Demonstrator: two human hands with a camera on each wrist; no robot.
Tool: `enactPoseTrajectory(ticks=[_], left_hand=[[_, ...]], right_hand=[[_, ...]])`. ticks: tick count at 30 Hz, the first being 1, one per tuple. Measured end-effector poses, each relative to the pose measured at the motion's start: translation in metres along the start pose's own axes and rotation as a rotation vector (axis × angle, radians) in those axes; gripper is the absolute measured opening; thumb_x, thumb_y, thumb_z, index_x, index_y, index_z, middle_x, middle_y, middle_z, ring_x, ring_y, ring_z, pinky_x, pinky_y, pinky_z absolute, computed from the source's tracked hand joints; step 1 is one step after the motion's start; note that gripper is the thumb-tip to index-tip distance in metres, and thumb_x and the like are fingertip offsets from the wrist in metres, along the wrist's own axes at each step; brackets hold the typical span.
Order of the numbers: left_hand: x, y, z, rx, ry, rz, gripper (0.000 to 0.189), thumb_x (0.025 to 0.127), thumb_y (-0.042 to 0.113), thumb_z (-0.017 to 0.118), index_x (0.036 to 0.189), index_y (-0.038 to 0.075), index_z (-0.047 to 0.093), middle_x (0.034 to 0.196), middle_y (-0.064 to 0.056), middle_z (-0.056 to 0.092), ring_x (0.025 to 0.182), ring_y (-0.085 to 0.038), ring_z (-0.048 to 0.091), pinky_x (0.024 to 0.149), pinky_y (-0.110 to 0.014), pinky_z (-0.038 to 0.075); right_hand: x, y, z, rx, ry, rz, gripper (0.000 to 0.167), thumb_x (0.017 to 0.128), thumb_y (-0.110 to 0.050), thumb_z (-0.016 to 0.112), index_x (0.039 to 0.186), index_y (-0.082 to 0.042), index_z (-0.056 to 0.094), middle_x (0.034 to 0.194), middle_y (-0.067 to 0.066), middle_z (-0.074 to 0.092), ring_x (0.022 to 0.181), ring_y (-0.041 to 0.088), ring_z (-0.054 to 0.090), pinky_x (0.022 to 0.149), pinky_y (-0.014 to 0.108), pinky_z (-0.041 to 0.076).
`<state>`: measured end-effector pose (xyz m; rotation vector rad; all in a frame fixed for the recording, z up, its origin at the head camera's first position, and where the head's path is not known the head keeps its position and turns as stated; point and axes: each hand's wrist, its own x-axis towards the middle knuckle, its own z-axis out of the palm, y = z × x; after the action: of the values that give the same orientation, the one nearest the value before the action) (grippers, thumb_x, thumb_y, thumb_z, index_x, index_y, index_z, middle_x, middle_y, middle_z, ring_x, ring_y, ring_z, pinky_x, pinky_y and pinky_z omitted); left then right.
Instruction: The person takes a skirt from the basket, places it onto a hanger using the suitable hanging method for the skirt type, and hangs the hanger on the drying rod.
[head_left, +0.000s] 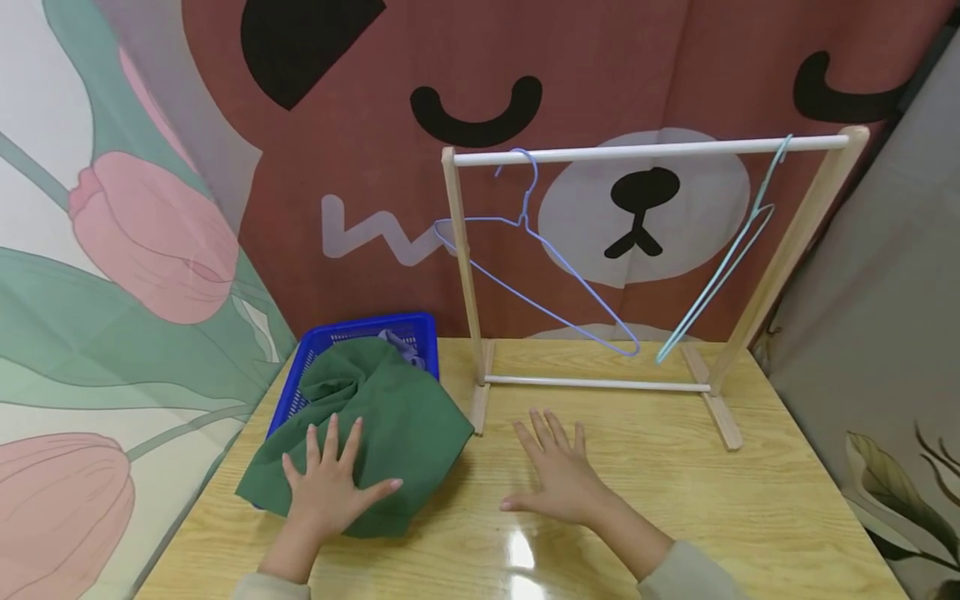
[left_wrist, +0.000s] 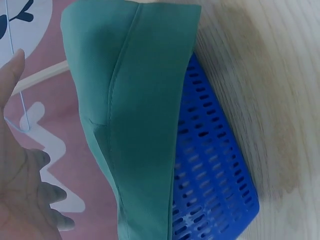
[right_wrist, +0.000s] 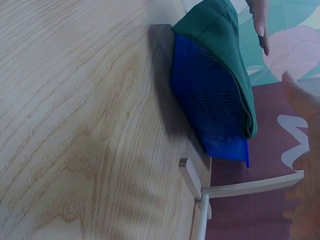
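A green cloth [head_left: 405, 417] is draped over the blue basket [head_left: 307, 346], hanging past its front rim. My left hand [head_left: 328, 492] is spread above the cloth's front part, holding nothing. In the left wrist view, that hand [left_wrist: 25, 185] shows apart from the cloth [left_wrist: 145, 120]. To the right, my right hand [head_left: 562, 479] is spread over the wooden table in front of the rack, also with nothing in it. A greyish-purple cloth [head_left: 403, 346] pokes out at the basket's back corner, the rest of it covered by the green one.
A small wooden rack [head_left: 660, 150] with a white top bar stands at the back of the table [head_left: 637, 517]. A blue hanger [head_left: 558, 250] hangs at its left, a mint hanger [head_left: 720, 271] at its right. Printed curtains [head_left: 337, 158] stand behind and beside the table.
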<state>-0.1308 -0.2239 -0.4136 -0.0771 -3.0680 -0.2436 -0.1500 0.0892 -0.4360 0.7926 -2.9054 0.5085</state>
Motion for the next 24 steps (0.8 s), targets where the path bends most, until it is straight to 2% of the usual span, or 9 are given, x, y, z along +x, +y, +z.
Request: enactPoseTrajectory(ticks=[7, 18, 24], left_hand=[[0.002, -0.004, -0.001, 0.002, 0.009, -0.013, 0.102, 0.063, 0.077, 0.041, 0.137, 0.010, 0.022, 0.139, -0.024, 0.010, 0.121, -0.049, 0.003, 0.081, -0.071, -0.001], [0.002, -0.013, -0.005, -0.024, -0.012, -0.052, 0.102, 0.064, 0.074, 0.044, 0.137, 0.007, 0.020, 0.137, -0.027, 0.008, 0.119, -0.052, 0.001, 0.078, -0.072, -0.001], [0.001, -0.020, -0.005, -0.029, -0.035, -0.074, 0.102, 0.065, 0.074, 0.044, 0.137, 0.006, 0.018, 0.137, -0.028, 0.005, 0.119, -0.053, -0.001, 0.078, -0.073, -0.003]], right_hand=[[0.005, -0.005, 0.002, 0.006, -0.009, 0.003, 0.103, 0.061, -0.078, 0.038, 0.136, -0.009, 0.023, 0.138, 0.020, 0.016, 0.125, 0.038, 0.009, 0.090, 0.064, 0.003], [0.015, -0.016, 0.009, 0.076, -0.064, 0.005, 0.103, 0.063, -0.077, 0.039, 0.136, -0.008, 0.022, 0.138, 0.022, 0.015, 0.125, 0.039, 0.008, 0.089, 0.064, 0.003], [0.019, -0.022, 0.010, 0.099, -0.061, 0.010, 0.102, 0.062, -0.077, 0.040, 0.136, -0.007, 0.024, 0.137, 0.022, 0.018, 0.124, 0.041, 0.012, 0.089, 0.065, 0.004]])
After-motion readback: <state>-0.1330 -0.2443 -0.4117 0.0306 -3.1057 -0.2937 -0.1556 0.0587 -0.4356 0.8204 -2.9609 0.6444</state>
